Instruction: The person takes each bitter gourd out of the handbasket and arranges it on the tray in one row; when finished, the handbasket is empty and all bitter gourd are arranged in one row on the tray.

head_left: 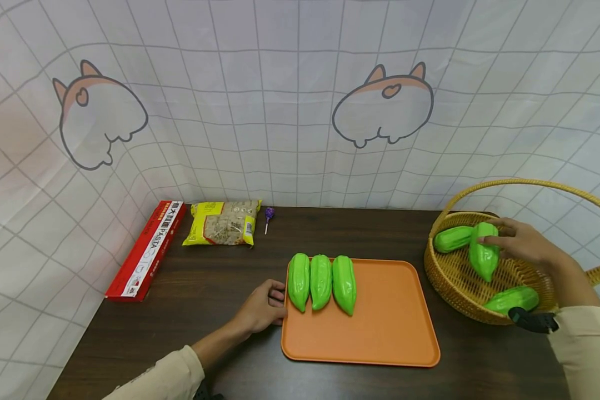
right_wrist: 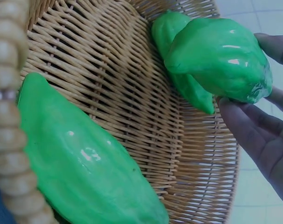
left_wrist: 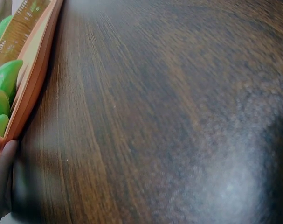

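Note:
My right hand (head_left: 525, 241) pinches a glossy green bitter melon (head_left: 484, 253) between thumb and fingers, over the wicker basket (head_left: 447, 283) on the right. In the right wrist view its pointed end faces away from the fingers, and it partly covers another bitter melon (right_wrist: 181, 88) behind it. One more bitter melon (right_wrist: 85, 154) lies at the basket's near side. My left hand (head_left: 262, 307) grips the left rim of an orange tray (head_left: 385, 311). Three bitter melons (head_left: 321, 282) lie side by side on the tray's left part, tips toward me.
At the back left lie a red pasta box (head_left: 147, 253) and a yellow bag (head_left: 225, 223) with a see-through window. A purple lollipop (head_left: 269, 213) is beside the bag. The basket's tall handle (head_left: 520, 181) arches over its opening. A tiled-pattern cloth (head_left: 280, 111) stands behind the dark table.

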`<state>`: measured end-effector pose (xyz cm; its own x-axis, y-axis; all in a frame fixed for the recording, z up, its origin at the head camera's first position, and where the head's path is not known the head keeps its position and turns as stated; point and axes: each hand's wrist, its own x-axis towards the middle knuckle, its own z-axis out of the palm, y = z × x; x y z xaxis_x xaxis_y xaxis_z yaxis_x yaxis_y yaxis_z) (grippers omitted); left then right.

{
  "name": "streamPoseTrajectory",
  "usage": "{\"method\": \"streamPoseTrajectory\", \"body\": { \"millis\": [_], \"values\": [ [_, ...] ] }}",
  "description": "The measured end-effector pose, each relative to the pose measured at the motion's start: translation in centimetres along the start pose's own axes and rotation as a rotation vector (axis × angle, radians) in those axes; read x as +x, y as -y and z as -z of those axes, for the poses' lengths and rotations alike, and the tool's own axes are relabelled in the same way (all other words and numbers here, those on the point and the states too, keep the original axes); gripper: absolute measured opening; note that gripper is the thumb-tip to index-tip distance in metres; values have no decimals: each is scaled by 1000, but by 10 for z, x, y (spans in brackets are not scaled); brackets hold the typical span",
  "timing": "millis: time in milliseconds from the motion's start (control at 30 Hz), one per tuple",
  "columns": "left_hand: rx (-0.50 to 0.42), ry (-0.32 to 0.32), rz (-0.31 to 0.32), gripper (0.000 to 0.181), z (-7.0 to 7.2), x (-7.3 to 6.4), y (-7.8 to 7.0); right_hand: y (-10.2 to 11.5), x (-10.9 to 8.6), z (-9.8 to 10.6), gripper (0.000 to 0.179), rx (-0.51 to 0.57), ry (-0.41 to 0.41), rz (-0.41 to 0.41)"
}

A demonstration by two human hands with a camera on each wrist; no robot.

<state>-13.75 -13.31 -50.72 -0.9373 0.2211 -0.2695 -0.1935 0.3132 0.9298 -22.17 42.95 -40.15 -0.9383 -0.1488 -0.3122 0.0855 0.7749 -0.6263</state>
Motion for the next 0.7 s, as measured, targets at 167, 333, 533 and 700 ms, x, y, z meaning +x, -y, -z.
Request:
{"method": "streamPoseTrajectory", "body": {
  "millis": [167,333,533,700],
  "values": [
    [0,-1,2,59,0,0,0,3,-2,0,87,-22,-5,22],
    [-1,2,4,59,0,0,-1,7,-5,-1,83,-34,-7,53],
    [4,1,5,59,0,-1,-1,14,-10,-4,80,-62,-18,80],
    [7,-1,6,59,0,-1,-1,20,-14,-6,75,-62,-12,104]
  ]
}}
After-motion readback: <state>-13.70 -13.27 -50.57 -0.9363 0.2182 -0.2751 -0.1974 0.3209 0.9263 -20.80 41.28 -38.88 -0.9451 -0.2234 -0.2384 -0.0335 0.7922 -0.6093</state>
